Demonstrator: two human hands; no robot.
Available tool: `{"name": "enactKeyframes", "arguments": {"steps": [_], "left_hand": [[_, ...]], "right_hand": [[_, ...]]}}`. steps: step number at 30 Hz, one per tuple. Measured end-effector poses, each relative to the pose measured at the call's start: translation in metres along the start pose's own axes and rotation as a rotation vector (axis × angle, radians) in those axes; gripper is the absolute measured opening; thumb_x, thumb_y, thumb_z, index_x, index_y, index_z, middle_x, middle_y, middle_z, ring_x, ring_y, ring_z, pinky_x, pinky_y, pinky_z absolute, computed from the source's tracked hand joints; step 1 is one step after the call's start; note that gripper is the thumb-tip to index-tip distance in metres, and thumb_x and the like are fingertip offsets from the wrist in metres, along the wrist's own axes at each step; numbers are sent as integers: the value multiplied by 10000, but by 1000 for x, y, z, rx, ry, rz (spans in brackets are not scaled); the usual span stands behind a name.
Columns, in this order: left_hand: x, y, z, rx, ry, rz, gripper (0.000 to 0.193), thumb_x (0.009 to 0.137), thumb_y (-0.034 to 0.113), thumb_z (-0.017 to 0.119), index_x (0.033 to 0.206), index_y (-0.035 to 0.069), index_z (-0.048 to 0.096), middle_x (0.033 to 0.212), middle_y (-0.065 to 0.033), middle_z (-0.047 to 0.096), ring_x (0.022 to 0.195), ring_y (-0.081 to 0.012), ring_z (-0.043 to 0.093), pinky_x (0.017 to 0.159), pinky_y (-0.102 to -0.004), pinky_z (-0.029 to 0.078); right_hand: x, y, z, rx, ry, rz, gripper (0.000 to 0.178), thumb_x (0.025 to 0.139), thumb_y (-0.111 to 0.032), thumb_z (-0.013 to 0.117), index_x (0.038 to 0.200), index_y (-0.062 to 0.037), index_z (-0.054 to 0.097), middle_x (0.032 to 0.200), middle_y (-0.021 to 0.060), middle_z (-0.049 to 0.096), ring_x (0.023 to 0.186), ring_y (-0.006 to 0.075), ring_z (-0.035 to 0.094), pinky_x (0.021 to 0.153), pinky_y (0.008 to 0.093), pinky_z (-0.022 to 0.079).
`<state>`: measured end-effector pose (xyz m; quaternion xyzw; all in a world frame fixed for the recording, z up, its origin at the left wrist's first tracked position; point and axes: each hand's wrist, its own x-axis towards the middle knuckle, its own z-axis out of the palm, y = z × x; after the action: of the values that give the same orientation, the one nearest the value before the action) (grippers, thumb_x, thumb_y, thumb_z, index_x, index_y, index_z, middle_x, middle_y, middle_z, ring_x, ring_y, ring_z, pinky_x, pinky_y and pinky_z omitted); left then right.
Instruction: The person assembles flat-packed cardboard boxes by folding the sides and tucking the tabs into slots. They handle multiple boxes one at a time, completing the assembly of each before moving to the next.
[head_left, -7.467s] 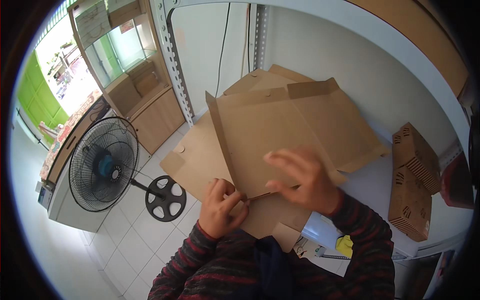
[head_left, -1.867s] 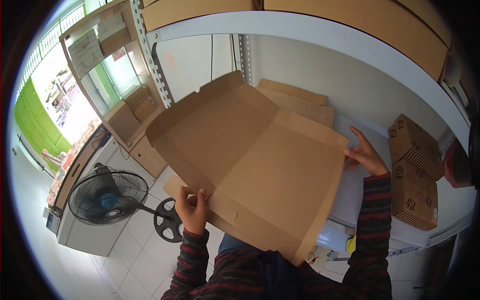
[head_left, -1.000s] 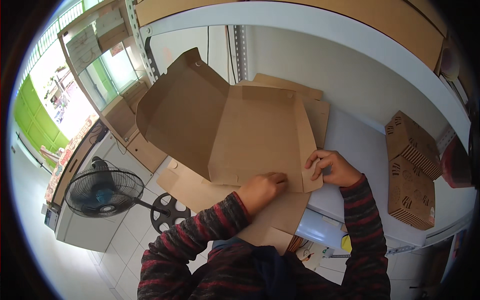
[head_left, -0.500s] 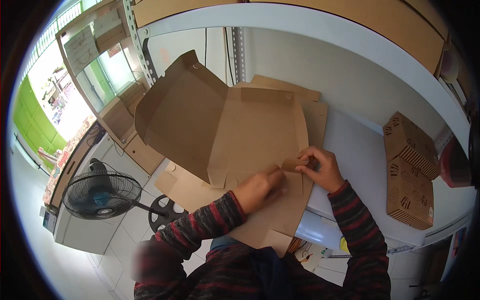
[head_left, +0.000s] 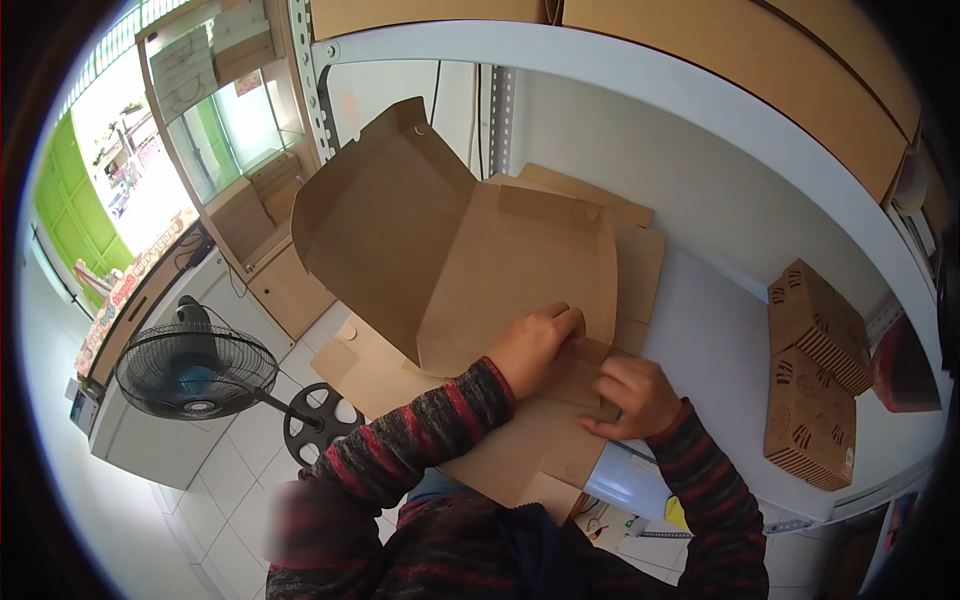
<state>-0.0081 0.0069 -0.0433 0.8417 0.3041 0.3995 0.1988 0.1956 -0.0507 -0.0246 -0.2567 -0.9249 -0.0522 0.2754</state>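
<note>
A brown cardboard box (head_left: 520, 262) lies partly folded in front of me, its base flat and its lid (head_left: 385, 225) tilted up on the left. My left hand (head_left: 545, 348) is closed at the near wall of the base, with its fingertips bent over the edge. At the near right corner my right hand (head_left: 635, 398) has curled fingers against the front flap (head_left: 578, 378), thumb low. Both hands hide part of that corner. Beneath the box lie flat cardboard sheets (head_left: 520, 440).
Patterned brown boxes (head_left: 815, 400) are stacked on the white surface (head_left: 700, 330) to the right. A metal shelf beam (head_left: 620, 50) crosses above, bearing large cardboard. A black fan (head_left: 195, 370) stands on the left, near a pale cabinet (head_left: 165, 425).
My left hand has moved up and right to the box's near edge. The right hand has come down along the corner, and the near flap now stands raised. The view has shifted slightly.
</note>
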Motion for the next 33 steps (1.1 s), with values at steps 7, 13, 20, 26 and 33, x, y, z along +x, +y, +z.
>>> {"name": "enactKeyframes", "arguments": {"steps": [7,13,20,26,33], "left_hand": [[0,0,-4,-71,-79,6,116,784,-31,605,882,15,563,816,-132,623,766,-285,655,683,-348,509],[-1,10,-11,-183,-150,-10,64,815,-8,589,864,21,559,743,-153,640,730,-342,649,653,-388,506],[-2,13,-12,-129,-174,43,91,831,-21,607,911,18,623,796,-135,663,752,-298,664,689,-351,515],[-3,13,-13,-93,-192,39,101,834,1,607,924,26,646,809,-142,671,736,-314,654,680,-365,511],[-2,14,-14,-104,-202,46,121,827,-2,600,934,33,644,794,-141,666,725,-311,654,671,-365,509]], "right_hand": [[-5,4,13,-214,123,-159,132,672,-34,674,758,-56,576,749,40,526,620,175,552,532,297,465],[-2,-2,11,-323,267,-212,111,711,-16,689,728,-52,585,761,42,586,626,149,578,518,266,467],[0,-6,8,-329,283,-219,168,741,-3,699,670,-59,557,729,36,590,619,139,575,506,255,456],[0,-6,10,-347,294,-228,212,751,-2,698,645,-72,528,715,24,584,607,126,562,495,256,442],[-1,-7,9,-354,292,-226,185,747,-2,700,659,-60,547,723,34,595,608,132,571,494,259,451]]}}
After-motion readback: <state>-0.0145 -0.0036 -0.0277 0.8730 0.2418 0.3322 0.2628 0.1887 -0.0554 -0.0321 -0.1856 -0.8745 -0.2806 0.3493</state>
